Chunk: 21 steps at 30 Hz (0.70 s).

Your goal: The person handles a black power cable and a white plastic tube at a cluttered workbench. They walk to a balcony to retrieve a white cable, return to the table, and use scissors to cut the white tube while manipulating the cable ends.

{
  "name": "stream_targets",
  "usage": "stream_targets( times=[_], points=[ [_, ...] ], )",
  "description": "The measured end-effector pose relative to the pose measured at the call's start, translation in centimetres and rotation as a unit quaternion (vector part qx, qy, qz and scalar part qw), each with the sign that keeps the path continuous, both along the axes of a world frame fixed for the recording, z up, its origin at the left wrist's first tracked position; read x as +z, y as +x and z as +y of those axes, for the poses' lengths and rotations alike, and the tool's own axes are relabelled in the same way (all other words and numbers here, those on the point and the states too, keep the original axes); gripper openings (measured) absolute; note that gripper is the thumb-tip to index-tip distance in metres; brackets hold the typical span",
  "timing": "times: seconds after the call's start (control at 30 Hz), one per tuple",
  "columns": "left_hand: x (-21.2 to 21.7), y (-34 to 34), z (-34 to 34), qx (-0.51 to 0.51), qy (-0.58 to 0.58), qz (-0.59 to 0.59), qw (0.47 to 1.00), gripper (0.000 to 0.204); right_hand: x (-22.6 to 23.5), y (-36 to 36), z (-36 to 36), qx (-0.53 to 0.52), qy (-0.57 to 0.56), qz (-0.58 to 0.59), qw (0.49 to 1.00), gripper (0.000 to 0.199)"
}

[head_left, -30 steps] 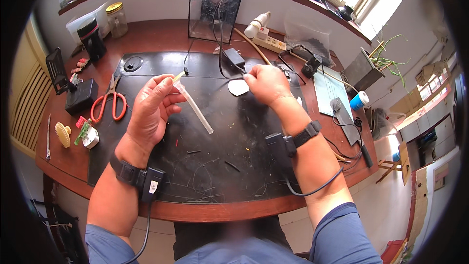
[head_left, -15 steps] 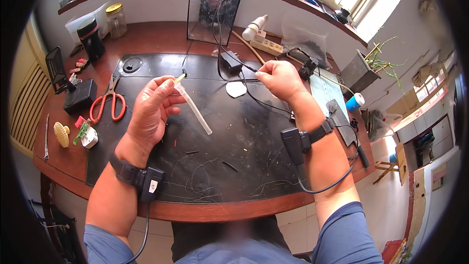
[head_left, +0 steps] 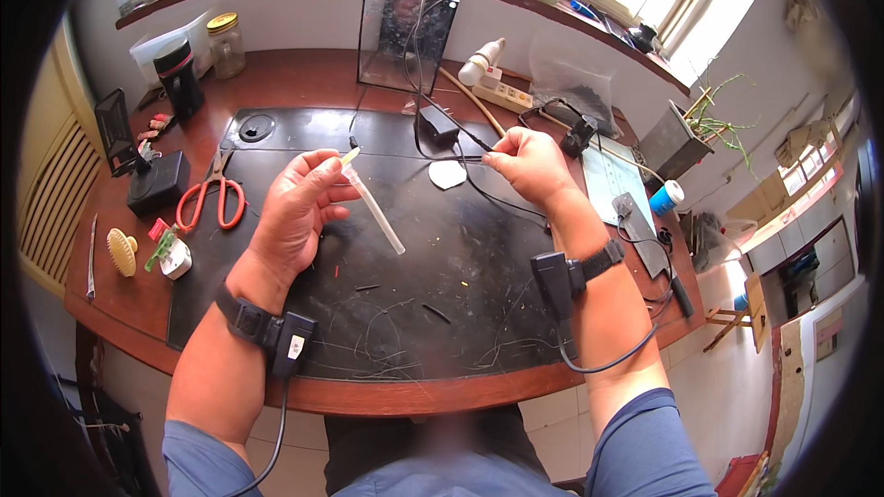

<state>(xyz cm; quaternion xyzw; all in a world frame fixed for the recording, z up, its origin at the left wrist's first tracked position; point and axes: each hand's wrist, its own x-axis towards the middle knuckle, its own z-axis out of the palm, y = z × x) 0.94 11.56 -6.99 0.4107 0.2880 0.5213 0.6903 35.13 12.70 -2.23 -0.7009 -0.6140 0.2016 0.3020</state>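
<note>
My left hand (head_left: 296, 210) is closed in a pinch on the top of a slim, translucent plastic tube (head_left: 379, 213) with a yellow-green end. The tube slants down to the right above the black desk mat (head_left: 414, 285). At the right, my right hand (head_left: 531, 166) pinches a thin black cable (head_left: 460, 132), its fingers just past a thicker part of the cord. This cable runs back past a black power adapter (head_left: 438, 125). Between my hands, nearer the right one, a white round piece (head_left: 447, 175) lies on the mat. Red-handled scissors (head_left: 212, 198) rest left of my left hand.
A small glass tank (head_left: 405, 32) stands at the back, with a power strip (head_left: 504, 94) to its right. A black stand (head_left: 158, 182), a brush (head_left: 122, 251) and a jar (head_left: 226, 46) occupy the left side. Wire scraps (head_left: 436, 313) litter the mat's front.
The view has shifted slightly. My right hand has come a little nearer with the cable. My left hand keeps its hold on the tube, nearly unmoved.
</note>
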Motion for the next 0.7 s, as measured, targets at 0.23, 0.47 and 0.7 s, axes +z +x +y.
stream_targets(
  times=[0.23,0.47,0.7],
  points=[
    [-0.1,0.3,0.1,0.006,-0.018,0.061,0.998,0.031,-0.1,-1.3,-1.5,0.001,0.020,-0.181,0.983,0.027],
    [0.4,-0.4,0.9,0.074,-0.009,0.253,0.965,0.033,-1.3,-2.6,-3.4,0.003,0.061,-0.253,0.966,0.025],
    [-0.1,-2.5,1.9,0.213,0.080,0.450,0.864,0.037,-5.1,-1.9,-2.9,-0.020,0.169,-0.318,0.933,0.020]
  ],
)
